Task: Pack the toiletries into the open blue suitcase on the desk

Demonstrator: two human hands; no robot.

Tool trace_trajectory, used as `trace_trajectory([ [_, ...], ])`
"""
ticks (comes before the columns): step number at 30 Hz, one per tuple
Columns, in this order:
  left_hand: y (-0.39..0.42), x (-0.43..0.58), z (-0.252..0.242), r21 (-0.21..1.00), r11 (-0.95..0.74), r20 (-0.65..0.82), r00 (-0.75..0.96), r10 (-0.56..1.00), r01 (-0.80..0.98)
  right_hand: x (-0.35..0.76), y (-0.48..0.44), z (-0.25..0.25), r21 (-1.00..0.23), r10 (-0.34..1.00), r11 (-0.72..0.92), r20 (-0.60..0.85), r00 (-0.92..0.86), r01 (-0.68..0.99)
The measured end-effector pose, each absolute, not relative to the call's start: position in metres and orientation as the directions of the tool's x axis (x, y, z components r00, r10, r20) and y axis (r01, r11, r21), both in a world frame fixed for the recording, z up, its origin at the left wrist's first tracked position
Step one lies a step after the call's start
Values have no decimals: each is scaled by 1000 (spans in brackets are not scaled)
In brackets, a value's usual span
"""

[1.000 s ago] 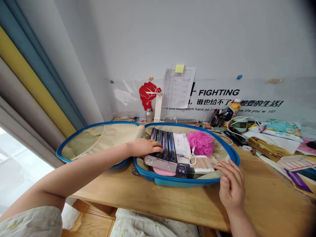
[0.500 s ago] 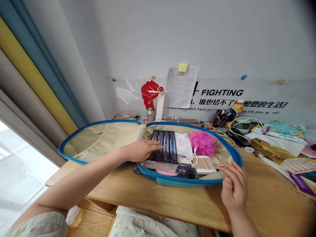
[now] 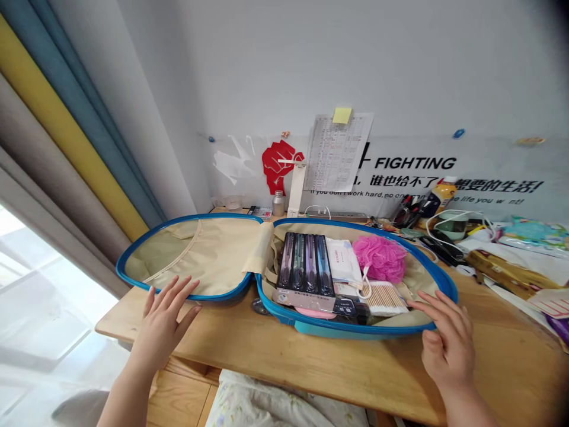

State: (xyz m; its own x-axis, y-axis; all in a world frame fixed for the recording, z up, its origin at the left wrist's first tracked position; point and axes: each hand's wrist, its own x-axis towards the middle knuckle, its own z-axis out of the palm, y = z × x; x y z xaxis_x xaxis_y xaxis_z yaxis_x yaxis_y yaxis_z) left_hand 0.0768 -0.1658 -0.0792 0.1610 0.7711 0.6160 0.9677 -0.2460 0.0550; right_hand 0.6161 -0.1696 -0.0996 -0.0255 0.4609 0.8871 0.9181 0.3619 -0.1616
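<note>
A blue-rimmed suitcase (image 3: 271, 308) lies unfolded on the table, its beige-lined lid (image 3: 222, 249) to the left. In the right half are a box of toothbrushes (image 3: 306, 267), a white packet (image 3: 342, 261), a pink bath puff (image 3: 380, 258) and a pack of cotton swabs (image 3: 384, 298). Something pink (image 3: 317, 312) shows partly beneath the toothbrush box. My left hand (image 3: 164, 320) is open, fingers spread, at the lid's front rim; contact is unclear. Across the suitcase's right front rim rests my right hand (image 3: 448, 338), its fingers stretched inward and its thumb outside.
The wooden table (image 3: 355, 367) extends in front of the suitcase. Behind stand a white lamp (image 3: 296, 190), a small silver bottle (image 3: 278, 203) and a drink bottle (image 3: 440, 198). Cables, papers and a gold pouch (image 3: 511, 270) crowd the right. Curtains (image 3: 89, 142) hang at left.
My left hand has left the toothbrush box and moved left to the lid's front rim, fingers spread. My right hand stays at the right rim. The view has shifted slightly.
</note>
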Motion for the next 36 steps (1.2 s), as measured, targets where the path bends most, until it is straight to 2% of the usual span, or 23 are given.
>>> trace_trajectory([
  [6, -155, 59, -78, 35, -316, 621, 227, 751, 948, 639, -170, -95, -96, 550, 288, 831, -83, 953],
  [10, -149, 56, -80, 44, -361, 612, 261, 747, 931, 646, -174, -89, -27, 545, 298, 825, -147, 954],
  [15, -149, 65, -82, 38, -389, 621, 283, 731, 920, 664, -179, -87, -15, 590, 258, 794, -145, 966],
  [20, -153, 94, -85, 18, -417, 632, 314, 709, 909, 695, -184, -85, 51, 541, 269, 818, -195, 962],
  [23, -156, 114, -84, 0, -451, 642, 346, 684, 892, 712, -191, -79, 69, 591, 223, 784, -191, 972],
  [25, -158, 127, -82, -5, -485, 648, 372, 664, 874, 723, -195, -74, 38, 639, 174, 756, -143, 984],
  [27, -159, 140, -81, 7, -524, 648, 395, 651, 851, 733, -197, -68, -43, 669, 98, 742, -34, 994],
  [30, -159, 163, -80, 83, -562, 667, 373, 645, 823, 739, -195, -56, -142, 694, -3, 712, 105, 990],
  [33, -158, 186, -81, 183, -589, 705, 313, 636, 787, 730, -186, -41, -194, 724, 4, 678, 131, 981],
  [36, -155, 207, -83, 188, -620, 666, 365, 651, 762, 710, -169, -33, -258, 805, 64, 585, 103, 964],
])
